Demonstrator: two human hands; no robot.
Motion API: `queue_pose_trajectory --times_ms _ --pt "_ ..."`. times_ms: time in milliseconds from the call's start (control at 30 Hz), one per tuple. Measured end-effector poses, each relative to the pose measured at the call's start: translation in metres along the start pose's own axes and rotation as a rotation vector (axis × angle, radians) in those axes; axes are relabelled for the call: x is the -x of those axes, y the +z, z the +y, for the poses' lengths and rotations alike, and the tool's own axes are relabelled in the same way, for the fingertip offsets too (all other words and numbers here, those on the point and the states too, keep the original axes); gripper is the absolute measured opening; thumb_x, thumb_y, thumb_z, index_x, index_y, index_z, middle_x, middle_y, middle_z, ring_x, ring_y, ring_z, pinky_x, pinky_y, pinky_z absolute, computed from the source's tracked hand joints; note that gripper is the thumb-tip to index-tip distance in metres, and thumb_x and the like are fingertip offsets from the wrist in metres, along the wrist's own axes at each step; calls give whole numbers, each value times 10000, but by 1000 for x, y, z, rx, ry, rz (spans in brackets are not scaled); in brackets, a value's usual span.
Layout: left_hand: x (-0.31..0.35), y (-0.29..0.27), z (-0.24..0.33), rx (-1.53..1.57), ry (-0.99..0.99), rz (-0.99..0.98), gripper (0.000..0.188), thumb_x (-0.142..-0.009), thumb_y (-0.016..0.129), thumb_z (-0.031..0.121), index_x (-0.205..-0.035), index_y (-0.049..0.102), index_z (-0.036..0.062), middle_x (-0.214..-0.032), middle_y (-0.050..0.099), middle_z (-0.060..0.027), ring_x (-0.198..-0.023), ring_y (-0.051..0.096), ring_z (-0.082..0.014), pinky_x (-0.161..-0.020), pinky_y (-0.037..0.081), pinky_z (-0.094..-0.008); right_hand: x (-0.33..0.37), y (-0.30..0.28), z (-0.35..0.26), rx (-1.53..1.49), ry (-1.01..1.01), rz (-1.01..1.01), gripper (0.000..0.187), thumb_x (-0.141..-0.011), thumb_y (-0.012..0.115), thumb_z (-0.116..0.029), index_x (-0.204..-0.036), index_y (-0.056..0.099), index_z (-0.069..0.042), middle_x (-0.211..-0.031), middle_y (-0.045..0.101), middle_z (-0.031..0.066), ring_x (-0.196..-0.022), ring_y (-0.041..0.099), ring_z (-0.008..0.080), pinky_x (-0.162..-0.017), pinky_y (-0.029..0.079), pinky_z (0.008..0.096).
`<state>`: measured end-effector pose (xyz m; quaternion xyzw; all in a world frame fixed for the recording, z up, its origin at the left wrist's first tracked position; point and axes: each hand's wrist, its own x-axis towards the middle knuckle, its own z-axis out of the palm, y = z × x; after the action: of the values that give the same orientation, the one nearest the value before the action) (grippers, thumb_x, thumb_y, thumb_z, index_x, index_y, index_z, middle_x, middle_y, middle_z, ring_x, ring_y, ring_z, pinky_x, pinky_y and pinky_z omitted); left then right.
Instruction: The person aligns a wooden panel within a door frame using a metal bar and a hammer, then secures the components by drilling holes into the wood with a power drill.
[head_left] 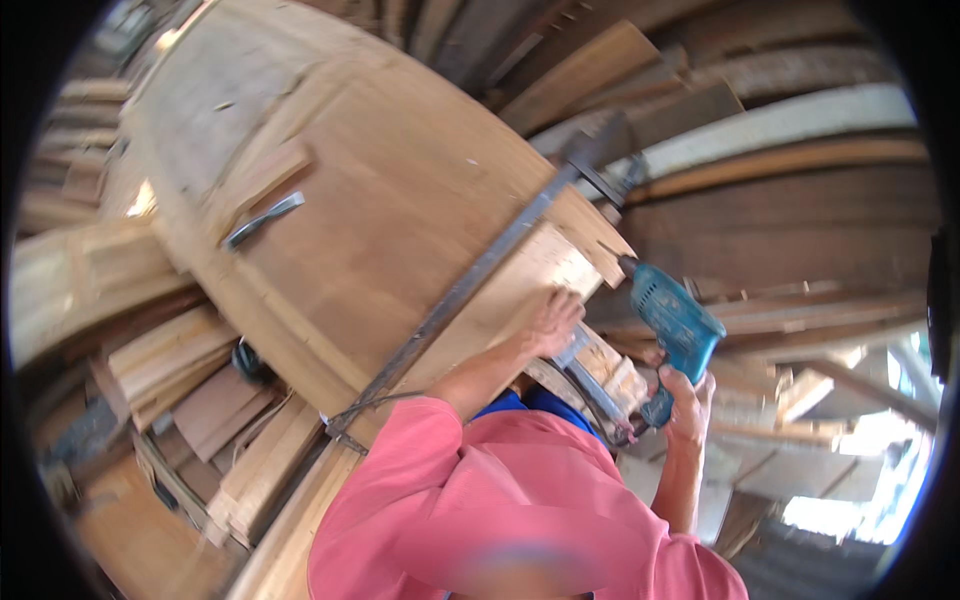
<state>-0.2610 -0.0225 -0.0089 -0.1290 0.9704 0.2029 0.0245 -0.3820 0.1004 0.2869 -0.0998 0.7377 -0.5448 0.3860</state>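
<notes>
My right hand [685, 405] is wrapped round the handle of a teal power drill [675, 315]. The drill's thin bit points toward the edge of a wooden door panel [390, 200], a short gap apart from it. My left hand [555, 322] lies on a pale board at the panel's near end, fingers stretched over the wood. Beside that hand is a grey metal piece [590, 385], partly hidden by my body. A long steel bar clamp [470, 280] runs across the panel, its head at the far right edge.
On the panel lie a small wood block [270, 178] and a blue-and-silver hand tool [265, 220], blurred. Stacked planks [185, 360] stand at the left, and long boards [770, 230] fill the right. A dark cord [375, 402] passes by my left sleeve.
</notes>
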Motion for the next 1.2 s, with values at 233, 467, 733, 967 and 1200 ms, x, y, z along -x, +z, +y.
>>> queue_pose_trajectory --times_ms 233,467,733,967,1200 --pt "154 4 12 88 -246 149 541 -917 585 355 -1363 568 50 -1521 424 -201 -1416 351 -393 -1188 244 -539 -10 16 -2 15 -73 -309 486 -788 715 -217 -1145 627 100 -981 706 164 -639 617 147 -574 501 289" --pt "305 -19 77 702 -764 -262 497 -950 542 390 -1332 605 78 -1285 658 -181 -1187 613 -396 -1019 478 -478 -15 24 5 174 -78 -591 448 -823 676 -171 -1165 614 111 -998 700 164 -621 618 142 -548 497 275" --pt "419 -32 111 630 -1406 -592 651 -916 543 530 -1337 622 39 -1271 654 -239 -1215 603 -411 -1039 476 -466 32 63 39 271 -8 -846 467 -812 699 -216 -1144 635 106 -985 710 172 -622 622 153 -566 502 292" --pt "483 -57 67 -29 -1823 240 867 -865 648 506 -1524 358 21 -1588 252 -325 -1492 198 -495 -1185 87 -682 98 121 58 349 -58 -1040 440 -806 668 -164 -1151 638 108 -960 715 149 -657 624 142 -597 514 301" --pt "583 -28 51 88 -2053 846 870 -921 582 500 -1548 265 -13 -1489 386 -388 -1420 329 -544 -1174 231 -611 164 161 81 561 -68 -1083 443 -819 674 -183 -1168 634 87 -970 718 138 -667 623 129 -614 515 278"
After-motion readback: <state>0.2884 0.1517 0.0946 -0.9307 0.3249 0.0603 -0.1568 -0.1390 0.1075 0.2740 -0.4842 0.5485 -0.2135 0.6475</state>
